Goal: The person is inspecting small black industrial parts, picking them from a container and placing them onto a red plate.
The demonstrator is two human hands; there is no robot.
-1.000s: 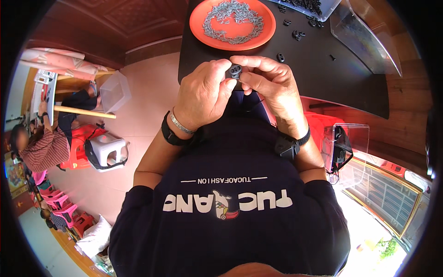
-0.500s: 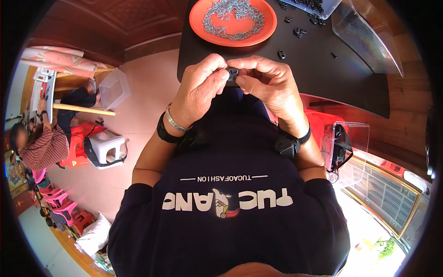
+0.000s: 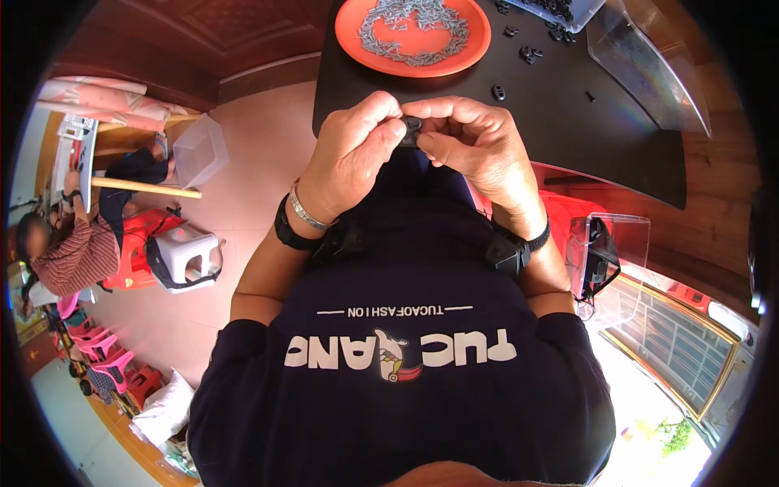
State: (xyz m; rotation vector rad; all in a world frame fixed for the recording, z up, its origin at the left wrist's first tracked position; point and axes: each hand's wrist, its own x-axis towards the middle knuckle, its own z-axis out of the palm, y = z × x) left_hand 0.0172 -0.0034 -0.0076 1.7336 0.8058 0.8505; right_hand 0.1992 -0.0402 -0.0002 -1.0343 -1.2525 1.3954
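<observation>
Just off the near edge of the black table, my left hand (image 3: 355,154) pinches a small black plastic piece (image 3: 412,128) between thumb and forefinger. From the other side, my right hand (image 3: 480,148) grips the same piece with thumb and fingertips. Rounded openings show in its upper face; fingers cover the rest. Beyond my hands, a similar black piece with two holes (image 3: 498,92) lies on the table. An orange plate (image 3: 347,42) farther off carries many small grey metal pins or screws (image 3: 418,58).
The black table (image 3: 568,134) holds loose black parts (image 3: 531,54) and a bin (image 3: 586,18) of more at the back right. A clear plastic panel (image 3: 649,77) stands there. At left, a person (image 3: 77,252) sits near a white stool (image 3: 188,258).
Both hands keep their pinch on the black piece, with only slight finger movement. The whole view has shifted a little.
</observation>
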